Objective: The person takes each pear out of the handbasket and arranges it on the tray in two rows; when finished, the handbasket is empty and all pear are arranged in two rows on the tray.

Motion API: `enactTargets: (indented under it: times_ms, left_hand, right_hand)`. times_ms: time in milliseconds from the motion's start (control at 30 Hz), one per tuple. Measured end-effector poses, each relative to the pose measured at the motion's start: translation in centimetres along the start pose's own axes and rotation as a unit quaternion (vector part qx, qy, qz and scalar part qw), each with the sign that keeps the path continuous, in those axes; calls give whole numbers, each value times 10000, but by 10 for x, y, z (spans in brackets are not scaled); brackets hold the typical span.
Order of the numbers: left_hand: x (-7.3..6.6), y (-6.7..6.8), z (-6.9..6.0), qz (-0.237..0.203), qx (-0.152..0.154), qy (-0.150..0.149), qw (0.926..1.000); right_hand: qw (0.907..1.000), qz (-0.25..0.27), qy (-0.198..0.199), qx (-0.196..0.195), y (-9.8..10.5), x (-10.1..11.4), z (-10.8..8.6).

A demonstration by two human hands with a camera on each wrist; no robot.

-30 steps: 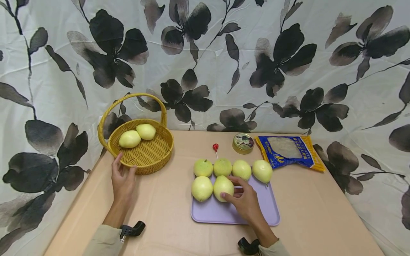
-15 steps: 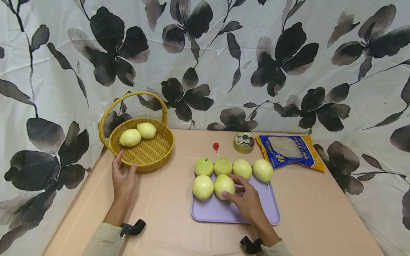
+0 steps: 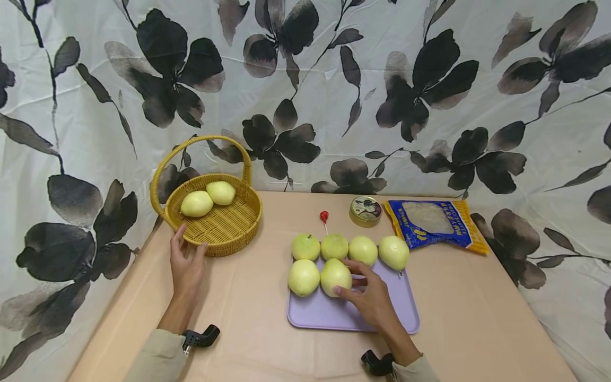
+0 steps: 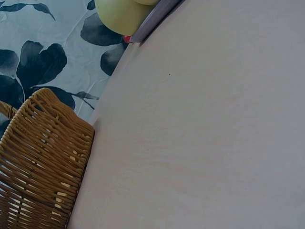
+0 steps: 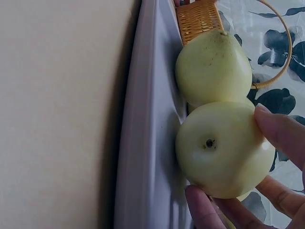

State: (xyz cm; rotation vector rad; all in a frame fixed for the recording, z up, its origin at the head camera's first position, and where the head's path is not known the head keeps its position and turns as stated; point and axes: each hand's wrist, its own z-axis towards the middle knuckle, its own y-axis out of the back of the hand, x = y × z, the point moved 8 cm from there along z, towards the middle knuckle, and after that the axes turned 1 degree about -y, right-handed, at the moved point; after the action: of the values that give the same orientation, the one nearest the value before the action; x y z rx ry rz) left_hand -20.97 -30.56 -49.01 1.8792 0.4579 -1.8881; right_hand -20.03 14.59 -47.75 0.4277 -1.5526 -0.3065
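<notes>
My right hand [image 3: 372, 297] grips a pale yellow-green pear [image 3: 335, 277] in the front row on the purple tray [image 3: 329, 320]. Its thumb and fingers lie around the pear, seen close up in the right wrist view, where the fruit's blossom end [image 5: 209, 143] faces the camera. Another pear [image 3: 303, 277] sits beside it, and several more [image 3: 363, 250] line the tray's back edge. My left hand [image 3: 187, 268] touches the near side of a yellow woven basket [image 3: 229, 246], fingers fairly straight. Two pears [image 3: 197, 203] lie inside this basket. The left wrist view does not show the hand.
Behind the tray lie a red lollipop [image 3: 324, 217], a round tin [image 3: 365, 210] and a blue and yellow packet [image 3: 434, 224]. A floral cloth [image 3: 343, 95] hangs behind the peach-coloured table [image 3: 253, 318]. The basket's tall handle [image 3: 210, 139] arches upward.
The whole head view has shifted slightly. My right hand keeps its grip on the same pear, and my left hand stays at the basket.
</notes>
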Motion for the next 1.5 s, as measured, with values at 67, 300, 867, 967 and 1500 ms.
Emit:
enactTargets:
  times_ms: [67,300,867,967,1500]
  left_hand:
    - [0,0,0,12,-13,-13,10000]
    - [0,-1,1,-69,-33,-49,10000]
    - [0,-2,0,79,8,9,10000]
    - [0,-1,-1,55,-17,25,10000]
    - [0,1,0,154,-14,19,9999]
  right_hand:
    - [10000,-16,-17,13,0,0,0]
    - [9998,-153,-75,-106,7,-1,0]
    - [9954,-366,777,-429,29,48,5]
    - [9931,-332,1040,-424,27,72,13]
    - [9600,-126,2798,-15,-28,218,50]
